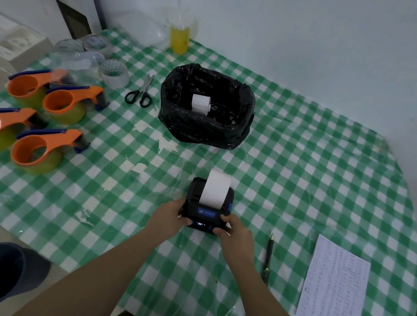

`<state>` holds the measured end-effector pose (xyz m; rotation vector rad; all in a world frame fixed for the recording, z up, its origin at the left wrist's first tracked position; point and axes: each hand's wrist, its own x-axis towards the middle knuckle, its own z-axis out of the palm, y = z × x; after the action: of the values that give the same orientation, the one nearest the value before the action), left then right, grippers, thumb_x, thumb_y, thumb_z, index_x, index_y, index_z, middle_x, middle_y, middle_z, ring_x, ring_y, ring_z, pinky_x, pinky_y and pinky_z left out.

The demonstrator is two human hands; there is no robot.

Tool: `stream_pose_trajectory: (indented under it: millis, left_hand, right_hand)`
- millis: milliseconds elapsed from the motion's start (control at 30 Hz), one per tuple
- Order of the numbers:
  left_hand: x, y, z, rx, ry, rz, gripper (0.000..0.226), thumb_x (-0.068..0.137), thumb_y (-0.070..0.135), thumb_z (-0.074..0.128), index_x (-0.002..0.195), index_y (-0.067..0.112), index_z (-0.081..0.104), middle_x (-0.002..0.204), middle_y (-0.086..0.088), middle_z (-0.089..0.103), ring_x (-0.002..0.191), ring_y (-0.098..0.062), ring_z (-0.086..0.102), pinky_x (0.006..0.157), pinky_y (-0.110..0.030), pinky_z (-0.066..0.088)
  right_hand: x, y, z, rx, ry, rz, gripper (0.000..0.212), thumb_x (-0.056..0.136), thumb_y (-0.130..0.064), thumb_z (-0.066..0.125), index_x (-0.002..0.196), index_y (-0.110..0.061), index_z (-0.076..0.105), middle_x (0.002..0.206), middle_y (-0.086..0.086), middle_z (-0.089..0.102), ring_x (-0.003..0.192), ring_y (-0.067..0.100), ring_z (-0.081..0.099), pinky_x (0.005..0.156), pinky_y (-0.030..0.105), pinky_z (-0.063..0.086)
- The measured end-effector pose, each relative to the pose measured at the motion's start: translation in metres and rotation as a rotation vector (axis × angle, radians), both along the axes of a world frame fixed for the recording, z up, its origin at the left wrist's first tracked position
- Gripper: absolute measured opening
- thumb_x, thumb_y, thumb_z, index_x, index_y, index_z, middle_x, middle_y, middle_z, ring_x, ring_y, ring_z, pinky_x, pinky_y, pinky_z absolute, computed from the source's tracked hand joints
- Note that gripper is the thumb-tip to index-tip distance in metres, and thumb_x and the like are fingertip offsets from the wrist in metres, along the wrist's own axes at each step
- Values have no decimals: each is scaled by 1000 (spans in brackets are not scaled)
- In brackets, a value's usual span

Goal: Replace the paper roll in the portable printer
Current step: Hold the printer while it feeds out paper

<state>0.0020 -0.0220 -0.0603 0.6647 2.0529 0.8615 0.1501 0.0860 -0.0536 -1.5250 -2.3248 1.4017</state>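
Both hands (204, 222) gripping printer (208, 208), paper strip (215, 189) protruding

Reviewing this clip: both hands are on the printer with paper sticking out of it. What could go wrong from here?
1. The paper strip stands loose out of the printer; a tug could tear it unevenly or pull it askew.
2. The left hand and right hand grip near the lit panel, so fingers might press a button unintentionally.
3. The pen lies close to the right forearm and could be knocked.
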Motion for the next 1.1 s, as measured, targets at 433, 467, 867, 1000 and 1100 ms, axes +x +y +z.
stream_pose_trajectory:
  millis: [433, 467, 867, 1000, 1100]
  left_hand:
    - [1, -1, 2, -1, -1, -4, 53, 80, 5, 65, 130, 16, 51, 122, -10, 67, 112, -24, 62, 98, -39, 49]
    - [1, -1, 2, -3, 1, -3, 52, 80, 6, 65, 129, 15, 52, 121, -9, 67, 112, -25, 62, 98, -40, 49]
    - [1, 0, 3, -9, 7, -7, 50, 80, 5, 65, 127, 14, 53, 120, -11, 67, 110, -26, 63, 97, -41, 50]
    - [1, 1, 3, -8, 5, -2, 51, 79, 6, 66, 128, 15, 53, 120, -11, 68, 111, -26, 63, 98, -42, 50]
    - [1, 0, 4, -7, 3, 4, 50, 79, 6, 66, 127, 15, 54, 120, -10, 68, 110, -25, 63, 98, -41, 50]
  right_hand:
    - [0, 0, 0, -28, 4, -24, 29, 82, -14, 68, 110, -19, 60, 115, 8, 67, 94, 24, 65, 82, 42, 56]
    - [0, -1, 0, -30, 5, -24, 30, 82, -14, 68, 110, -19, 60, 115, 8, 67, 94, 24, 65, 82, 42, 56]
    - [0, -1, 1, -35, 3, -29, 30, 83, -14, 67, 111, -19, 60, 116, 7, 67, 94, 21, 65, 81, 40, 56]
    - [-2, -1, 1, -37, 8, -31, 30, 82, -14, 67, 110, -19, 60, 116, 7, 67, 94, 21, 65, 81, 41, 56]
    - [-2, -1, 1, -36, 7, -30, 29, 82, -13, 68, 110, -19, 60, 115, 8, 67, 94, 22, 66, 80, 42, 56]
